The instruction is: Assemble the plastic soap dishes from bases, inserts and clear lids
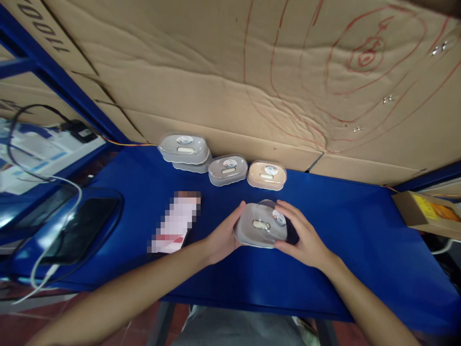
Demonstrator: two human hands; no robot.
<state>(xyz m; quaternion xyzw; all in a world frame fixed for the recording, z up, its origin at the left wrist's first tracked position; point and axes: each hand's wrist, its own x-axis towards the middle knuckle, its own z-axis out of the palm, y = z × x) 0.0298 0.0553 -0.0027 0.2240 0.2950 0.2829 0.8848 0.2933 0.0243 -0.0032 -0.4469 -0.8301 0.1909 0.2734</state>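
Nearest the camera, two bare forearms (140, 288) come in from the lower corners and meet at a grey container (252, 235) above the near half of the blue table (345, 288). The left hand (225, 238) curls round its left end; the right hand (306, 240) grips the other end, fingers covering part of its label (whether the container touches the table, I cannot tell). Beyond it, against the cardboard wall (201, 72) marked with red lines, stand a stacked grey pair (185, 149), a single grey container (228, 172) and a peach container (267, 177). A phone (173, 226), its screen pixelated, lies just beyond the left forearm. Farther left, a white cable (74, 206) crosses a dark-screened device (84, 230); at far right sits a cardboard box (414, 211) with a yellow label.
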